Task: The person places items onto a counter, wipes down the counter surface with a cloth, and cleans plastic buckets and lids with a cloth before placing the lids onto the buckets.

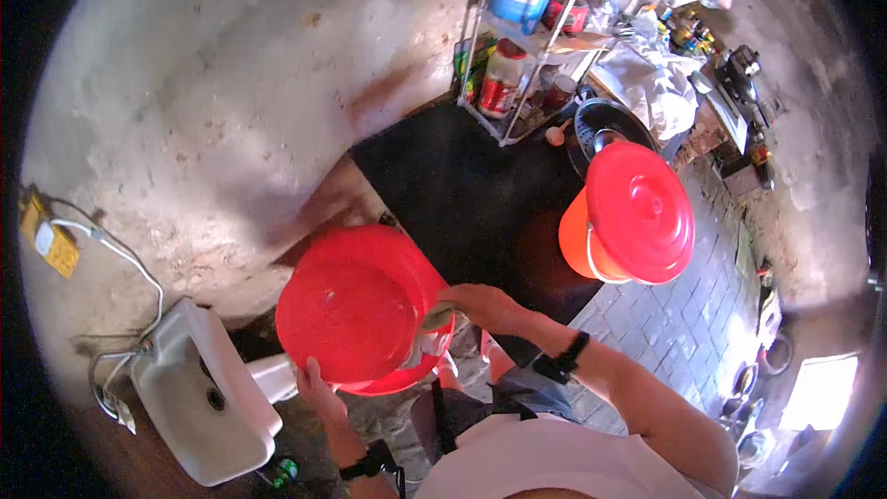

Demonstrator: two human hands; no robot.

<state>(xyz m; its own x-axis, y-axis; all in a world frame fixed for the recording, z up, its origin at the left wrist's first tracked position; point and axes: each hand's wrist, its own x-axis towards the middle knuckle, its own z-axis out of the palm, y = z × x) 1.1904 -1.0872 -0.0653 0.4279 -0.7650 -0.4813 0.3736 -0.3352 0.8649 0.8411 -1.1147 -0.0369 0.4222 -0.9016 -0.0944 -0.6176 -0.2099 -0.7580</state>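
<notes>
Left hand (pixel 323 393): curled on the rim at 7 o'clock, taking the basin as the dial; from here the grip looks thin, and a hard shove from the far side could twist the rim loose.
Right hand (pixel 485 308): closed around what looks like a bunched grey cloth (pixel 437 317), at the basin's 3 o'clock edge; if it's wet, it may skid.
Red basin (pixel 346 323): between both hands, low before the person. I can't tell whether its round face and outer rim are one piece or two nested; if two, the upper could slide off.
Green bottle (pixel 285 471): down at 7 o'clock, where a backward step might send it rolling.
White sink (pixel 185 360): at 8 o'clock; a wide swing of the basin could knock its edge.
White cable (pixel 139 263): loops on the wall between 9 and 10; any splash flung that way would worry me.
Metal rack (pixel 554 23): at 1 o'clock, crowded with jars; a bump could topple some.
Lidded bucket (pixel 640 212): at 2 o'clock, well clear of the right elbow.
</notes>
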